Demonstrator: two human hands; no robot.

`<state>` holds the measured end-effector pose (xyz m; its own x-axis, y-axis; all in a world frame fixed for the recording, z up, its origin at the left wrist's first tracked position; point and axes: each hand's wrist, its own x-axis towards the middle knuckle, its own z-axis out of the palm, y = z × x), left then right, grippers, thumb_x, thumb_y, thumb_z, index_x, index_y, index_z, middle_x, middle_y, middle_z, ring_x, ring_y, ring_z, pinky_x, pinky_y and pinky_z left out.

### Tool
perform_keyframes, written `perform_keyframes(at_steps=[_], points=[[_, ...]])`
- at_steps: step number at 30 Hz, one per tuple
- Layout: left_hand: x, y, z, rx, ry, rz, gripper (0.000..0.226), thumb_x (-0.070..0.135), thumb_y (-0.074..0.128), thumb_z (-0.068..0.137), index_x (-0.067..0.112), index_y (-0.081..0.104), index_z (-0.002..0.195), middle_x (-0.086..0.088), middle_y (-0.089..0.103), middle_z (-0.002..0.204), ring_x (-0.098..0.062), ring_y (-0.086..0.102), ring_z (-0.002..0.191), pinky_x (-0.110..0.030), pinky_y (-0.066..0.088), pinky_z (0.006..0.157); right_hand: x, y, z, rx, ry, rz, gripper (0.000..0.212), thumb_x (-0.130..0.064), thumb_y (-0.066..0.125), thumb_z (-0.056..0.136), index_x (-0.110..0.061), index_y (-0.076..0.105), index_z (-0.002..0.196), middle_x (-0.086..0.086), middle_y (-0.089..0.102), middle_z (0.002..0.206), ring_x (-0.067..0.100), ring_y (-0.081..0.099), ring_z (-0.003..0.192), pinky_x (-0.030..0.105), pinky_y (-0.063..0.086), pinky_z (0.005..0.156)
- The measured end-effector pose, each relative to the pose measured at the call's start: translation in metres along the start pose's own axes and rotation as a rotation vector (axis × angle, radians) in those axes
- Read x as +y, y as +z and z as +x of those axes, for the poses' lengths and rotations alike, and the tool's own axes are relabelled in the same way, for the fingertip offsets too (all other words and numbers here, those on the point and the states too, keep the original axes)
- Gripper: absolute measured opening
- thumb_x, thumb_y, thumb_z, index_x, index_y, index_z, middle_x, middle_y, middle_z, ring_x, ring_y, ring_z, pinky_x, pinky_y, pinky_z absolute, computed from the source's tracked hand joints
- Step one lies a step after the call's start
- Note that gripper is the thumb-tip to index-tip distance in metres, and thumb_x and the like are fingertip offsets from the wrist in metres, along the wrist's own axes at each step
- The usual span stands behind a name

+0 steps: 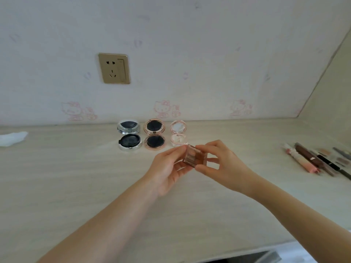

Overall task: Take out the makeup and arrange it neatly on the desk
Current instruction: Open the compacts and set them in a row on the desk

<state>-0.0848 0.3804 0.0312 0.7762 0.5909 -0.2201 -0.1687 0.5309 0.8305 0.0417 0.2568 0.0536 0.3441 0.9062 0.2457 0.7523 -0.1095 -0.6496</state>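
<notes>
A small brown square makeup case is held above the desk between both hands. My left hand pinches its left side, and my right hand grips its right side with thumb and fingers. Behind it, three round compacts lie open in a row by the wall: a silver one, a rose-gold one and a clear pink one. I cannot tell if the brown case is open.
Several lip and brow pencils and tubes lie in a loose group at the desk's right. A white crumpled tissue sits at the far left. A gold wall socket is above the compacts. The desk's front edge runs at lower right.
</notes>
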Motion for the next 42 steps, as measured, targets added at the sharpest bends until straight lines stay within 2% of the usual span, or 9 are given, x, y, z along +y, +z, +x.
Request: perform_keyframes(at_steps=[2,6,14,19,28,33,38,40,42], points=[[0.006,-0.015,-0.008,0.004,-0.037,-0.035,0.02,0.021,0.06,0.091,0.008,0.075,0.09,-0.013,0.073,0.094,-0.017,0.07,0.075,-0.026,0.057,0.064,-0.011,0.01,0.004,-0.029,-0.006,0.059,0.054,-0.03,0.074,0.079,-0.026,0.056,0.13,-0.011,0.046,0.114,0.001,0.055,0.108,0.021,0.047,0.098],[0.015,-0.041,-0.024,0.015,-0.102,-0.025,0.026,0.03,0.06,0.09,0.009,0.075,0.093,-0.012,0.073,0.09,-0.017,0.068,0.069,-0.027,0.057,0.062,-0.029,0.033,0.012,-0.07,-0.039,0.093,0.053,-0.027,0.075,0.079,-0.027,0.057,0.128,-0.01,0.048,0.115,0.002,0.053,0.109,0.022,0.044,0.099],[0.023,-0.076,-0.052,-0.012,-0.102,-0.069,0.046,0.039,0.062,0.083,0.001,0.071,0.107,-0.023,0.066,0.116,-0.038,0.066,0.104,-0.039,0.058,0.078,-0.053,0.07,0.019,-0.08,-0.149,0.014,0.054,-0.026,0.069,0.078,-0.027,0.053,0.129,-0.008,0.051,0.119,0.005,0.044,0.116,0.002,0.027,0.096],[0.022,-0.084,-0.058,0.041,0.002,-0.01,0.052,0.041,0.065,0.082,-0.004,0.068,0.108,-0.026,0.066,0.106,-0.034,0.068,0.094,-0.036,0.058,0.074,-0.068,0.083,0.014,-0.079,-0.241,-0.097,0.064,-0.037,0.07,0.081,-0.024,0.042,0.137,-0.006,0.048,0.125,0.016,0.048,0.116,0.027,0.04,0.099],[0.026,-0.087,-0.061,0.028,0.037,0.097,0.049,0.044,0.071,0.071,0.004,0.074,0.099,-0.017,0.07,0.098,-0.029,0.068,0.084,-0.034,0.056,0.07,-0.076,0.069,0.021,-0.096,-0.238,-0.128,0.063,-0.044,0.08,0.068,-0.03,0.051,0.122,-0.012,0.057,0.112,0.008,0.059,0.103,0.033,0.05,0.087],[0.029,-0.09,-0.064,0.014,0.029,0.12,0.05,0.045,0.068,0.071,0.004,0.074,0.097,-0.015,0.07,0.087,-0.025,0.069,0.074,-0.032,0.057,0.066,-0.079,0.054,0.026,-0.214,-0.287,-0.064,0.036,-0.035,0.076,0.076,-0.029,0.063,0.109,-0.014,0.068,0.099,0.003,0.061,0.099,0.026,0.048,0.086],[0.032,-0.09,-0.066,-0.027,-0.01,0.04,0.054,0.046,0.068,0.072,0.001,0.072,0.102,-0.022,0.069,0.104,-0.038,0.069,0.095,-0.031,0.057,0.065,-0.075,0.044,0.026,-0.187,-0.267,0.002,0.029,-0.027,0.06,0.093,-0.029,0.064,0.121,-0.022,0.069,0.099,-0.007,0.06,0.094,0.01,0.043,0.084],[0.031,-0.089,-0.067,-0.056,-0.029,0.021,0.054,0.045,0.066,0.075,0.001,0.071,0.106,-0.023,0.066,0.114,-0.039,0.067,0.1,-0.031,0.058,0.067,-0.072,0.043,0.027,-0.126,-0.274,-0.018,0.021,-0.023,0.052,0.097,-0.019,0.066,0.113,-0.013,0.068,0.085,0.005,0.059,0.077,0.019,0.046,0.072],[0.03,-0.088,-0.067,-0.086,-0.045,-0.002,0.053,0.044,0.063,0.079,0.0,0.07,0.108,-0.023,0.065,0.118,-0.039,0.067,0.101,-0.031,0.058,0.067,-0.07,0.045,0.028,-0.089,-0.259,-0.022,0.02,-0.021,0.049,0.099,-0.019,0.062,0.114,-0.01,0.069,0.091,0.008,0.063,0.079,0.027,0.049,0.074]])
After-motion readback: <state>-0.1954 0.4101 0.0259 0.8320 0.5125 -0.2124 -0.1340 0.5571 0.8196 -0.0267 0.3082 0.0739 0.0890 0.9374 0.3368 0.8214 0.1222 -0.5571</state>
